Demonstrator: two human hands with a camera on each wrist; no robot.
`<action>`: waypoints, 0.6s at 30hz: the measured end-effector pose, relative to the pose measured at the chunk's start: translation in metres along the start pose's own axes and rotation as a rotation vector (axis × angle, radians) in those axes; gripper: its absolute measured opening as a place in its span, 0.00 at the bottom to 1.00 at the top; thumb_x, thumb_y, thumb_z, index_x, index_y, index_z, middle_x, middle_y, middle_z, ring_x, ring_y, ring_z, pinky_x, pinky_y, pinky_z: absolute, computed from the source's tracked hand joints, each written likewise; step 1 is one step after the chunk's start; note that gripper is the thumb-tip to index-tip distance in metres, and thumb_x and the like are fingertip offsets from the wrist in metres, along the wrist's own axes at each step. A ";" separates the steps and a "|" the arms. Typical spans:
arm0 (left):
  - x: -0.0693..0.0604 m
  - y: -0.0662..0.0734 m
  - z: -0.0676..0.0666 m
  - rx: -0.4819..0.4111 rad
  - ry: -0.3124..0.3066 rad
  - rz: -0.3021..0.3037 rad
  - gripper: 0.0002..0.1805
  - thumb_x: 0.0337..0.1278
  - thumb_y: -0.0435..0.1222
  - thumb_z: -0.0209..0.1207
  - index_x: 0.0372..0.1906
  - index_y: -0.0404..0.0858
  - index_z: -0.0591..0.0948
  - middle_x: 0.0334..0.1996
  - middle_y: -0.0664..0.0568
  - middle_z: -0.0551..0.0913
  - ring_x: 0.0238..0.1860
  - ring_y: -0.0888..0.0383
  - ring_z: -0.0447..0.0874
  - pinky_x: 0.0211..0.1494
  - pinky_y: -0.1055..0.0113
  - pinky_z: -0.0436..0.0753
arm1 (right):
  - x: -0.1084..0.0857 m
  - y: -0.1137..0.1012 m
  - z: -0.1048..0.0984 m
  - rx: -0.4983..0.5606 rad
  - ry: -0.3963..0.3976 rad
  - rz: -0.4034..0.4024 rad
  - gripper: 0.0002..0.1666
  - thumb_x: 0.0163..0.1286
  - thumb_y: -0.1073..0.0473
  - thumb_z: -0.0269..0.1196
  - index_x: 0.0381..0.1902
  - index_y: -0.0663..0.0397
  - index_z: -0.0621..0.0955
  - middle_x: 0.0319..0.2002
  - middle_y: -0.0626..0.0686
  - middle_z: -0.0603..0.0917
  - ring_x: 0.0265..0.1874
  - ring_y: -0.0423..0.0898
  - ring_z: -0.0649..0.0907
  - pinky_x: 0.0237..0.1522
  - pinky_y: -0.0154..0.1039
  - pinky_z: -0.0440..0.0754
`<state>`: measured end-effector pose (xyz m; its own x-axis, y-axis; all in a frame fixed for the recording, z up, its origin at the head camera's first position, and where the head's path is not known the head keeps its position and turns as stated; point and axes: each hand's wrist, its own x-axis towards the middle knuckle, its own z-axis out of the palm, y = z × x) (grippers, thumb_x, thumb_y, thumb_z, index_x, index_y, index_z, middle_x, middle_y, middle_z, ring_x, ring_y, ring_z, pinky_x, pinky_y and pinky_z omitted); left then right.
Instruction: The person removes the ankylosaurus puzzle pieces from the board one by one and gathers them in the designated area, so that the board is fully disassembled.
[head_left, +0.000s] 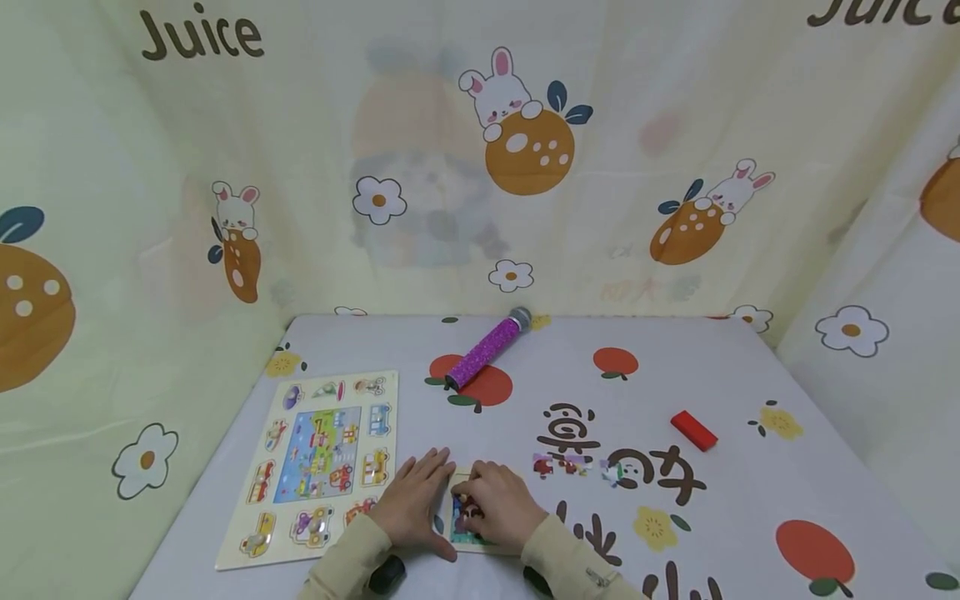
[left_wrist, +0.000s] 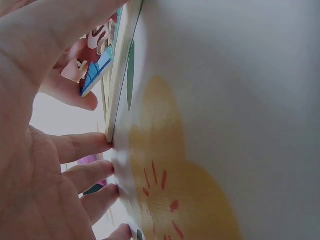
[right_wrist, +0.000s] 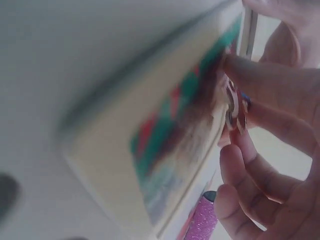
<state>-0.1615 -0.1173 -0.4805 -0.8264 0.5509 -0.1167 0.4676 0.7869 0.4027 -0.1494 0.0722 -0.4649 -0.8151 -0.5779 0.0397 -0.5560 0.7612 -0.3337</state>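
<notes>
A small wooden jigsaw board (head_left: 480, 548) with a colourful picture lies on the table between both hands. My left hand (head_left: 411, 504) is spread flat at its left side, fingers extended; in the left wrist view one fingertip touches the board's edge (left_wrist: 120, 80). My right hand (head_left: 501, 504) pinches a puzzle piece (left_wrist: 98, 71) between thumb and fingers, tilted up above the board. The right wrist view shows that piece nearly edge-on, so its picture is mostly hidden. Right of the board lie loose puzzle pieces (head_left: 542, 465), with a white-and-green piece (head_left: 618, 473) farther right.
To the left lies a large wooden vehicle puzzle board (head_left: 240, 500), close beside the left hand. A glittery purple microphone (head_left: 487, 354) lies farther back. A red block (head_left: 693, 430) sits at the right. Printed curtains (head_left: 315, 208) enclose the table's back and sides.
</notes>
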 end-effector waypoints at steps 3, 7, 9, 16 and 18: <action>-0.001 0.001 -0.001 -0.003 0.004 0.003 0.65 0.19 0.62 0.76 0.70 0.36 0.65 0.74 0.43 0.57 0.75 0.45 0.51 0.76 0.45 0.52 | 0.003 0.000 -0.004 -0.028 -0.036 -0.008 0.23 0.54 0.52 0.73 0.49 0.46 0.86 0.33 0.44 0.76 0.30 0.37 0.70 0.32 0.31 0.73; -0.001 0.000 0.001 0.003 0.009 0.001 0.65 0.18 0.62 0.76 0.70 0.36 0.65 0.74 0.43 0.57 0.75 0.45 0.51 0.76 0.45 0.52 | 0.008 0.001 -0.006 -0.031 -0.071 -0.015 0.23 0.53 0.52 0.74 0.48 0.47 0.86 0.33 0.44 0.77 0.30 0.37 0.71 0.32 0.31 0.73; -0.001 -0.001 0.001 0.008 0.010 -0.001 0.65 0.18 0.62 0.76 0.70 0.37 0.65 0.74 0.43 0.57 0.75 0.45 0.51 0.76 0.45 0.52 | 0.009 0.002 -0.007 -0.020 -0.083 -0.016 0.23 0.53 0.52 0.73 0.48 0.47 0.86 0.33 0.43 0.77 0.30 0.37 0.71 0.32 0.31 0.73; 0.000 -0.001 0.000 0.001 0.005 -0.002 0.65 0.19 0.62 0.76 0.70 0.37 0.64 0.74 0.44 0.56 0.75 0.45 0.50 0.76 0.45 0.51 | 0.007 0.008 -0.006 -0.002 -0.086 -0.025 0.22 0.56 0.51 0.72 0.49 0.48 0.86 0.33 0.43 0.76 0.30 0.37 0.70 0.33 0.30 0.70; 0.000 -0.001 0.001 0.001 0.004 -0.001 0.65 0.19 0.63 0.76 0.70 0.37 0.64 0.74 0.44 0.56 0.75 0.46 0.50 0.77 0.45 0.51 | 0.006 0.011 -0.007 0.011 -0.072 -0.025 0.21 0.57 0.51 0.71 0.50 0.49 0.85 0.33 0.43 0.76 0.31 0.37 0.70 0.33 0.30 0.71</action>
<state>-0.1617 -0.1184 -0.4816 -0.8279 0.5492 -0.1137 0.4672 0.7875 0.4020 -0.1611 0.0793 -0.4616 -0.7869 -0.6168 -0.0192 -0.5740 0.7431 -0.3439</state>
